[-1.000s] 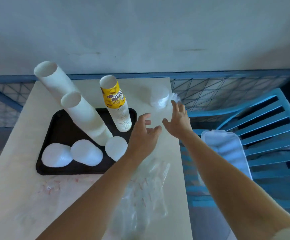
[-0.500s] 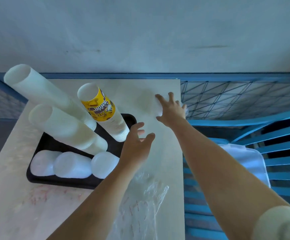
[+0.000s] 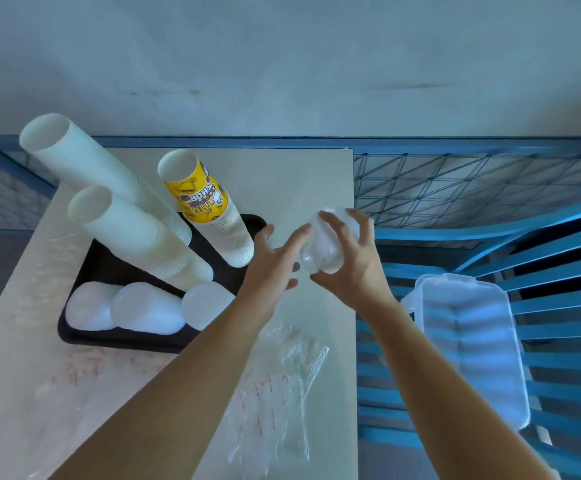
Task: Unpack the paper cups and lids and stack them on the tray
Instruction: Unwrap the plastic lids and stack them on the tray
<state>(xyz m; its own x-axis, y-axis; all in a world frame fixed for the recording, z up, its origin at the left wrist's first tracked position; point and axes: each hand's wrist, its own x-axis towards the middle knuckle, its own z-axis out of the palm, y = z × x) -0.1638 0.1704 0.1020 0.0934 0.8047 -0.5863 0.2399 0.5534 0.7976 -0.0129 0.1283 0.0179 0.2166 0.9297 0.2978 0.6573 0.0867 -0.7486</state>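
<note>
Above tabletop [image 3: 299, 178], right of tray [image 3: 109, 341]: wrapped lid pack [image 3: 323, 251].
Gripped by right hand [image 3: 355, 268]; left hand [image 3: 271, 268] open, just beside.

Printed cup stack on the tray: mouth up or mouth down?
Mouth down. The printed cup stack widens toward the black tray, rims bunched at its foot, and its lettering reads upside down.

A clear plastic tub [image 3: 469, 341] lay on a blue slatted chair [image 3: 559, 252] right of the right hand [image 3: 355, 271], wire mesh [image 3: 455, 181] beyond.
</note>
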